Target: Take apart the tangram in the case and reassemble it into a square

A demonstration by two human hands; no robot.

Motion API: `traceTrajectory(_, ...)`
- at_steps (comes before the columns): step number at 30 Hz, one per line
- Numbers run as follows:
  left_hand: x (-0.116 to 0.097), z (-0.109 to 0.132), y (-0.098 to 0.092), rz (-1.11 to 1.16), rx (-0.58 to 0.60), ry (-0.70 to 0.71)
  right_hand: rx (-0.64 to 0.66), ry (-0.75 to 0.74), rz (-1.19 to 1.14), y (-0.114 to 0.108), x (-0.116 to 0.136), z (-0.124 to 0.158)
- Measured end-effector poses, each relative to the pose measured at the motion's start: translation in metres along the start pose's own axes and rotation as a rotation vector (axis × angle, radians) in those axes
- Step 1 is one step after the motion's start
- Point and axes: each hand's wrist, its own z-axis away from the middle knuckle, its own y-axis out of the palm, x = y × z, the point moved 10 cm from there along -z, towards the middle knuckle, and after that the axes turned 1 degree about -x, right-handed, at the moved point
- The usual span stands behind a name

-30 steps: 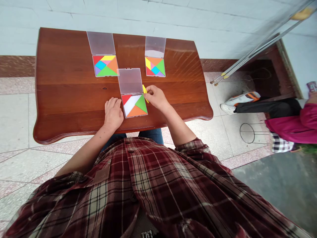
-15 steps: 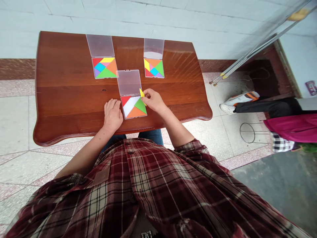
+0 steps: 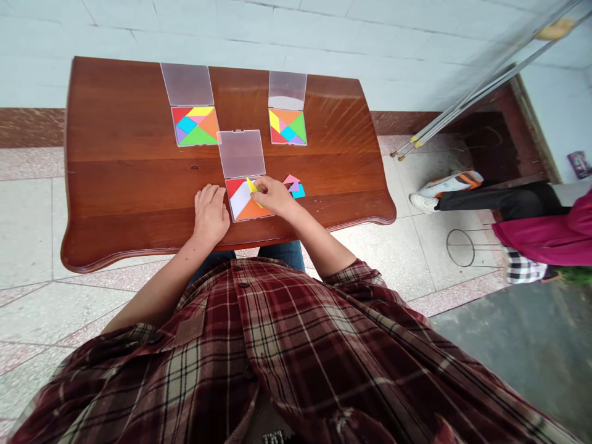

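Observation:
Between the thumb and fingers of my right hand (image 3: 274,196) is a yellow tangram piece (image 3: 254,189), tilted above the nearest tangram case (image 3: 235,218). In that case lie a red piece (image 3: 233,186) and an orange piece (image 3: 252,211), with a white area (image 3: 240,198) between them. My hand covers the case's right side, where the green piece is hidden. My left hand (image 3: 211,213) rests on the table by the case's left edge, fingers stretched out. Right of my right hand lie a pink piece (image 3: 291,179), a purple piece (image 3: 295,187) and a blue piece (image 3: 299,191).
Two filled tangram cases with raised clear lids stand farther back, one left (image 3: 197,134) and one right (image 3: 293,127). The brown wooden table (image 3: 124,185) meets a pale wall. At the right, a seated person's leg (image 3: 472,202) and crutches (image 3: 444,120) show.
My right hand has moved left with the yellow piece, from the case's right edge to over its middle. The loose pieces on the right have come into view. My left hand stays put.

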Motion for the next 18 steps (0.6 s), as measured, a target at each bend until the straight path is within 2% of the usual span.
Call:
traceTrajectory(10, -0.0002, 0.0007, 0.0009, -0.009, 0.003, 0.001, 0.026, -0.003, 0.017, 0.0047, 0.0090, 0.0064)
traceTrajectory(18, -0.0010, 0.0003, 0.0011, -0.016, 0.028, -0.013, 0.003, 0.003, 0.000, 0.0017, 0.0016, 0.0016)
